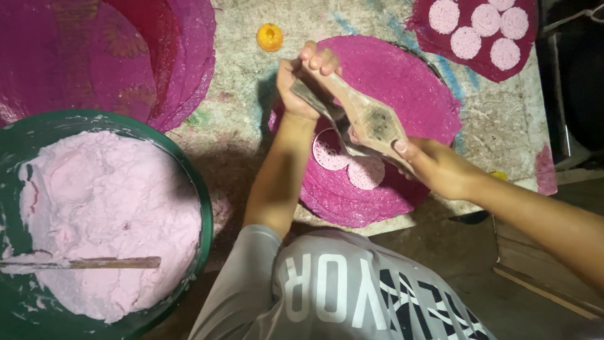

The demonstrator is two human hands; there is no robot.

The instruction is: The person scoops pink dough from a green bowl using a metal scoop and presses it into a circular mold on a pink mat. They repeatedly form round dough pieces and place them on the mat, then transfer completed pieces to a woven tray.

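Gripping wooden press [362,113] | left hand [302,82], right hand [437,167] clamped on ends | long axis upper-left to lower-right

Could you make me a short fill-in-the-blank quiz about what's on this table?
1. Both hands, left and right, hold a wooden ____ over the magenta tray.
2. The dough in the green basin is pale ____.
3. A wooden ____ lies across the dough.
4. The tray at the top right holds ____ round pink discs.

Missing words: press; pink; stick; five
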